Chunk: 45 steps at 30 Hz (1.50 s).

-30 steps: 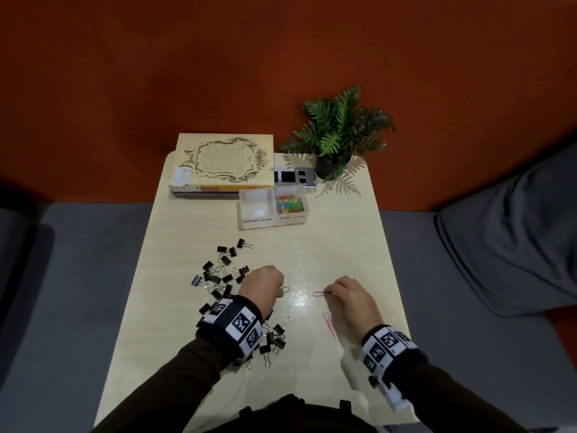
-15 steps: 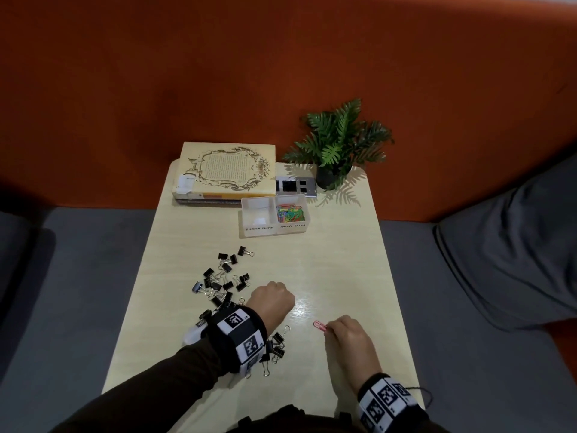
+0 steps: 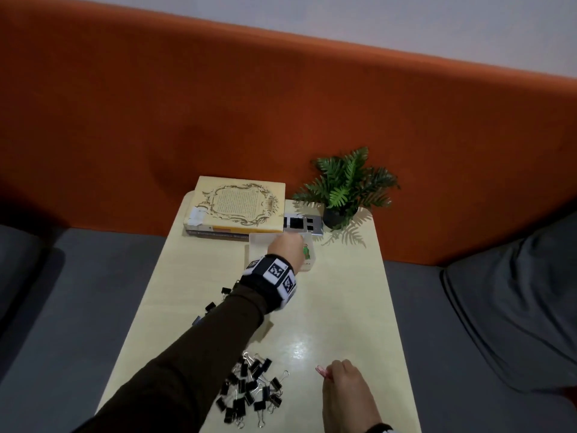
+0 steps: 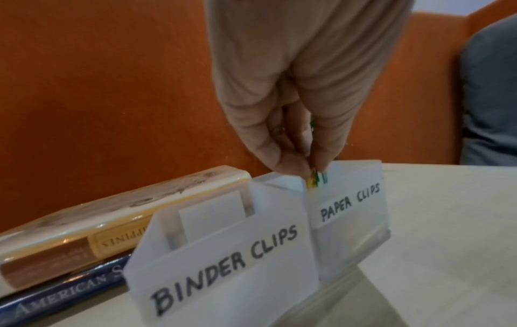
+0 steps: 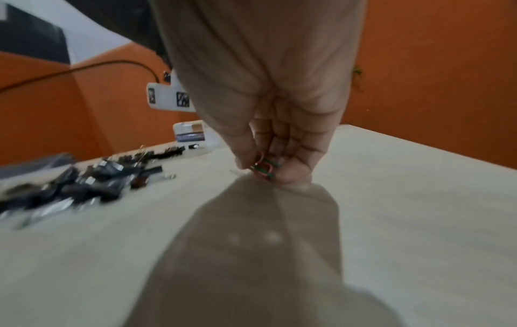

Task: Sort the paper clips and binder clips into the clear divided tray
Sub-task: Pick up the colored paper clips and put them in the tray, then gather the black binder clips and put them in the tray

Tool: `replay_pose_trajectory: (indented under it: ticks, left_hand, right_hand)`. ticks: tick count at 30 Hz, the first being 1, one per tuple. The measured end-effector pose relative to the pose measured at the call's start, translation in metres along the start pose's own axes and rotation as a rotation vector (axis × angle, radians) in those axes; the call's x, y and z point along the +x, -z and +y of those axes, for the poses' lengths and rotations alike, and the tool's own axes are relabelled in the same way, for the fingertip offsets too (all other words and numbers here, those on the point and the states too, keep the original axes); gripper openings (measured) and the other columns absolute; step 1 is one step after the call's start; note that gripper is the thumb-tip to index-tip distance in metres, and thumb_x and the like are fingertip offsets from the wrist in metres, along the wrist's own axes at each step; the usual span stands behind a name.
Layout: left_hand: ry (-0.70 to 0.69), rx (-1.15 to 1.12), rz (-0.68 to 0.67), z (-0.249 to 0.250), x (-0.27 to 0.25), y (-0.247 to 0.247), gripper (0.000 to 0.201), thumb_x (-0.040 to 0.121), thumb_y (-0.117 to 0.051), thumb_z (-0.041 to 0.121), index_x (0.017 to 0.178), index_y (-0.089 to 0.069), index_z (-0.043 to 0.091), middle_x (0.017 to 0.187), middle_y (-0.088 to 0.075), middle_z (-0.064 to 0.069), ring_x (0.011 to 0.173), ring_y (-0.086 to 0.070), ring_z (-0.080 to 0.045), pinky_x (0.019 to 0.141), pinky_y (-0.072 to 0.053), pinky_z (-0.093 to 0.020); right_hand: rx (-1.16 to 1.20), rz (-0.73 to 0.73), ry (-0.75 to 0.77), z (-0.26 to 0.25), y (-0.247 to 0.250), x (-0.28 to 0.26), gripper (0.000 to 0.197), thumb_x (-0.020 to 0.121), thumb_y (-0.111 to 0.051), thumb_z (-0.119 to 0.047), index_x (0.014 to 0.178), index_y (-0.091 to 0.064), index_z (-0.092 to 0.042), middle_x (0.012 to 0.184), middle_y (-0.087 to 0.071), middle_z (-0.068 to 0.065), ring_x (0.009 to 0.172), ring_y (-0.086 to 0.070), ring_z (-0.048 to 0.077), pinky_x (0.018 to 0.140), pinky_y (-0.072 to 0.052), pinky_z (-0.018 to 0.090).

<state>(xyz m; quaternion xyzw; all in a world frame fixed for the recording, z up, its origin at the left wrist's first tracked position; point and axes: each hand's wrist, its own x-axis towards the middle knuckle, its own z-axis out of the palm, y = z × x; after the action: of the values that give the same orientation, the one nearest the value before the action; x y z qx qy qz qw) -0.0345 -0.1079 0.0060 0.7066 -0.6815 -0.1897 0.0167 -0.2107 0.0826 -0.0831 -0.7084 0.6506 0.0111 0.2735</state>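
Observation:
My left hand (image 3: 288, 248) reaches over the clear divided tray (image 3: 256, 242) at the far end of the table. In the left wrist view its fingertips (image 4: 296, 166) pinch coloured paper clips (image 4: 316, 179) just above the compartment labelled PAPER CLIPS (image 4: 349, 203), beside the BINDER CLIPS compartment (image 4: 223, 261). My right hand (image 3: 346, 385) rests near the table's front edge and pinches pink and green paper clips (image 5: 264, 169), whose pink tip (image 3: 320, 370) sticks out. Black binder clips (image 3: 249, 392) lie in a pile at the front left, with a few more (image 3: 215, 303) beside my left sleeve.
A stack of books (image 3: 234, 210) and a grey device (image 3: 301, 223) sit behind the tray. A small potted fern (image 3: 343, 189) stands at the back right corner. Grey cushions flank the table, and an orange backrest rises behind it.
My left hand has left the binder clip pile and travelled forward to the tray with paper clips. My right hand has stayed near the front edge, still pinching its clips.

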Motion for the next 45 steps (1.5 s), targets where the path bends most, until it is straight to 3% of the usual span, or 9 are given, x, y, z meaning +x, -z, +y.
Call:
replay_pose_trajectory:
  ticks: [3,8,13,18,21,27,31,40,45]
  left_hand:
    - [0.007,0.054,-0.103,0.001,0.024,0.003,0.023,0.096,-0.048,0.003,0.113,-0.062,-0.004,0.120,-0.065,-0.020,0.112,-0.062,-0.035,0.091,-0.053,-0.039]
    - [0.000,-0.080,-0.021,-0.017,0.016,0.004,0.023,0.097,-0.052,0.015,0.109,-0.064,0.000,0.113,-0.069,-0.019,0.107,-0.063,-0.033,0.090,-0.054,-0.040]
    - [0.092,-0.338,0.155,-0.065,-0.061,0.000,0.026,0.093,-0.056,0.016,0.116,-0.067,0.012,0.118,-0.071,-0.008,0.108,-0.065,-0.025,0.096,-0.052,-0.034]
    - [0.325,-0.383,0.142,-0.124,-0.144,-0.016,0.032,0.093,-0.058,0.022,0.123,-0.062,0.012,0.123,-0.068,-0.008,0.106,-0.065,-0.022,0.095,-0.051,-0.032]
    - [0.470,-0.379,0.046,-0.141,-0.181,-0.033,0.061,0.089,-0.063,0.038,0.140,-0.043,0.012,0.139,-0.048,-0.013,0.122,-0.054,-0.026,0.103,-0.045,-0.035]
    - [0.516,-0.416,-0.181,-0.116,-0.202,-0.077,0.127,0.050,-0.087,0.055,0.149,-0.014,0.024,0.149,-0.020,-0.008,0.134,-0.031,-0.034,0.113,-0.037,-0.046]
    - [0.466,-0.278,-0.075,-0.104,-0.199,-0.096,0.110,0.057,-0.085,0.050,0.144,-0.024,0.017,0.140,-0.030,-0.006,0.121,-0.039,-0.029,0.108,-0.040,-0.039]
    - [0.347,-0.315,0.057,-0.111,-0.188,-0.096,0.031,0.082,-0.068,0.021,0.112,-0.059,0.021,0.117,-0.055,-0.002,0.098,-0.059,-0.023,0.089,-0.051,-0.032]
    - [0.333,-0.386,0.101,-0.117,-0.186,-0.095,0.022,0.083,-0.070,0.017,0.104,-0.069,0.022,0.110,-0.066,0.003,0.095,-0.065,-0.015,0.084,-0.056,-0.030]
  right_hand:
    - [0.086,0.062,-0.041,-0.014,0.025,0.006,0.008,0.081,-0.052,-0.022,0.075,-0.047,-0.021,0.075,-0.050,-0.004,0.080,-0.058,0.023,0.053,-0.033,0.026]
    - [0.193,0.132,0.061,-0.044,0.086,0.061,0.016,0.089,-0.053,-0.023,0.075,-0.047,-0.016,0.070,-0.061,0.009,0.071,-0.059,0.033,0.056,-0.034,0.030]
    - [0.103,0.288,0.156,-0.089,0.122,0.147,0.018,0.088,-0.058,-0.022,0.084,-0.065,-0.005,0.083,-0.069,0.023,0.081,-0.061,0.038,0.065,-0.047,0.038]
    - [-0.090,0.135,0.125,-0.121,0.130,0.182,0.026,0.086,-0.062,-0.022,0.086,-0.065,0.003,0.087,-0.068,0.025,0.087,-0.062,0.037,0.067,-0.044,0.034]
    - [-0.118,0.196,0.302,-0.128,0.118,0.164,0.023,0.090,-0.053,-0.023,0.104,-0.056,-0.005,0.097,-0.065,0.022,0.089,-0.060,0.037,0.067,-0.045,0.037]
    - [-0.294,-0.497,0.689,-0.150,0.033,0.103,0.075,0.079,-0.061,-0.012,0.140,-0.021,-0.033,0.152,-0.021,0.003,0.136,-0.021,0.026,0.109,-0.031,0.048]
    - [-0.507,-0.503,0.795,-0.141,0.008,0.092,0.091,0.069,-0.070,-0.024,0.140,-0.014,-0.034,0.154,-0.011,0.000,0.132,-0.018,0.031,0.103,-0.037,0.052]
    - [-0.136,-0.213,0.768,-0.114,0.001,0.073,0.030,0.089,-0.053,-0.011,0.119,-0.057,-0.016,0.123,-0.052,0.012,0.109,-0.042,0.033,0.096,-0.041,0.044]
    - [-0.053,-0.102,0.747,-0.114,0.004,0.067,0.021,0.088,-0.056,-0.007,0.106,-0.066,-0.008,0.112,-0.064,0.015,0.099,-0.053,0.035,0.087,-0.048,0.043]
